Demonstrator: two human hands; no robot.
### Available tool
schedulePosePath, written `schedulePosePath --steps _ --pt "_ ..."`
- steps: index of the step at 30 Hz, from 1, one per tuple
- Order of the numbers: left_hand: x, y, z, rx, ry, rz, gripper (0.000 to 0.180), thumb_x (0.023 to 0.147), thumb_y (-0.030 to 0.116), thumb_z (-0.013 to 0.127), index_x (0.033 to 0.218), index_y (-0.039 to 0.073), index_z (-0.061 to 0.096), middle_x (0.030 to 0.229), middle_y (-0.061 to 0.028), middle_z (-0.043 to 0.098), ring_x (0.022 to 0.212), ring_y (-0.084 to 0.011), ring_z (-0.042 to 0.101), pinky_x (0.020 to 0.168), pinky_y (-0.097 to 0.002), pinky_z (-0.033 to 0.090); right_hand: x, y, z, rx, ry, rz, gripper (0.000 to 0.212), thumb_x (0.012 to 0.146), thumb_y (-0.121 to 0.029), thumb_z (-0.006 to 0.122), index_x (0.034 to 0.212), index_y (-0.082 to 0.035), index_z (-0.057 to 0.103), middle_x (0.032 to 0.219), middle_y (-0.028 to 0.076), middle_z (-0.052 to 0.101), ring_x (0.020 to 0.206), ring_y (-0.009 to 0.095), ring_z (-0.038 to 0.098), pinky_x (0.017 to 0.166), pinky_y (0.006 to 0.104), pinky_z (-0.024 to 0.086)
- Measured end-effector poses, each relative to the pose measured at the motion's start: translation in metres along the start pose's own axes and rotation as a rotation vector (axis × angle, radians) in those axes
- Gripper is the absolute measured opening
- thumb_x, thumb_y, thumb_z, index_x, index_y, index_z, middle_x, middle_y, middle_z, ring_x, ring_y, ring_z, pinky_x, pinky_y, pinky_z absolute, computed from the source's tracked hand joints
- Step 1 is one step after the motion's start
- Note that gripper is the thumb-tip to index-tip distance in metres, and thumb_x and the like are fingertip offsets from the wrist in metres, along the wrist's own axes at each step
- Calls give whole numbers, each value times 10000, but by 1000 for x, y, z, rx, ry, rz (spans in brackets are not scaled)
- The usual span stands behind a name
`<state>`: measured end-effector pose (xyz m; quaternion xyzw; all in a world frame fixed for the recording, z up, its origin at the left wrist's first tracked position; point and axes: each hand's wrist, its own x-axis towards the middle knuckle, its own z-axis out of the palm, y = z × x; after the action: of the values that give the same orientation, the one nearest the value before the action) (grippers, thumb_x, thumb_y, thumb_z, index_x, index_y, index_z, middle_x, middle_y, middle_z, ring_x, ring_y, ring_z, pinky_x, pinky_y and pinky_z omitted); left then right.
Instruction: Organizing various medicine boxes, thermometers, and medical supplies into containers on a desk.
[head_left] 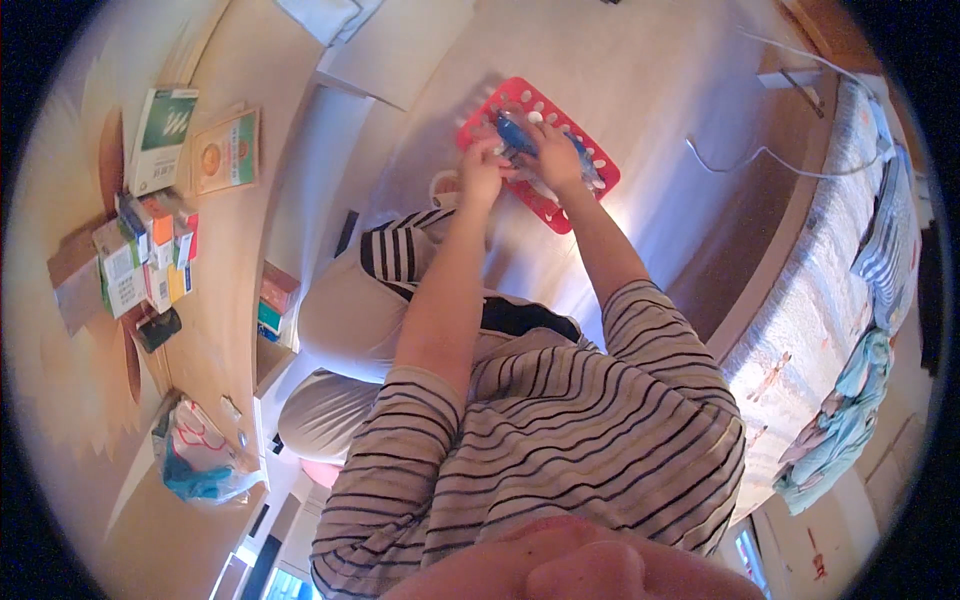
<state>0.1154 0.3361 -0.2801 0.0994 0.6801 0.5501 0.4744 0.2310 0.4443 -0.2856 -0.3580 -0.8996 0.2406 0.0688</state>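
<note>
Reaching into a red, perforated plastic basket (609,174) at far centre, the curled left hand (483,168) and half-open right hand (553,158) partly cover shiny blue plastic packaging (512,134). Its outline is hidden; whether either grips it, I cannot tell

The scene is lit warmly but unevenly, a pale glare being thrown on the floor (650,110) beside the red basket (558,223) and shadow cast along the bed (810,310), while fine detail is softened and straight edges are bent toward a blackened rim.
</note>
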Motion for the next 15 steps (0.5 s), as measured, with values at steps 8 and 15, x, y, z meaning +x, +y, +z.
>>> schedulePosePath --steps 8,15 --pt "-33 159 5 -264 96 409 149 892 38 509 1018 33 589 698 -35 578 556 -96 554 507 -243 467 1 -29 6 -140 87 -7 521 706 -136 672 1197 -73 510 1183 129 531 1112 342 473 938 449 386" --pt "-90 264 -113 116 248 778 156 865 68 582 1016 56 621 711 -32 622 631 -81 579 612 -242 478 16 -117 -38 356 360 -359 269 749 -82 595 1015 -38 600 1013 137 598 959 344 543 848 422 429"
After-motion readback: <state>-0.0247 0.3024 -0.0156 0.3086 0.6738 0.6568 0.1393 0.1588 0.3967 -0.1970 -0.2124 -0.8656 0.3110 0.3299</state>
